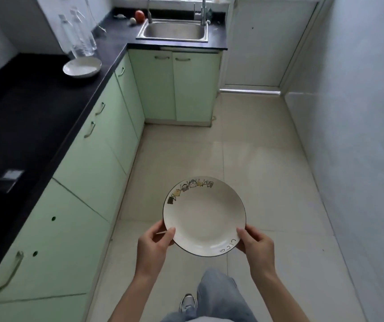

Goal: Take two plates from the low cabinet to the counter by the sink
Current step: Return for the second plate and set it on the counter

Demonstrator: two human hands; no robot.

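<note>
On the black, glossy counter (35, 108) at my ten o'clock a round white plate (82, 67) sits flat, clear plastic bottles (83, 38) just behind it. Up at twelve, the steel sink (173, 31) is set in the counter. My left hand (152, 246) pinches the second plate (204, 216) at its eight o'clock edge, my right hand (257, 245) at four: smooth white ceramic, dark rim, little cartoon figures along the far edge, over pale floor tiles (267, 182).

Both arms reach forward, left hand (152, 242) and right hand (257, 244) level, fingers (242, 233) curled in a grip
</note>
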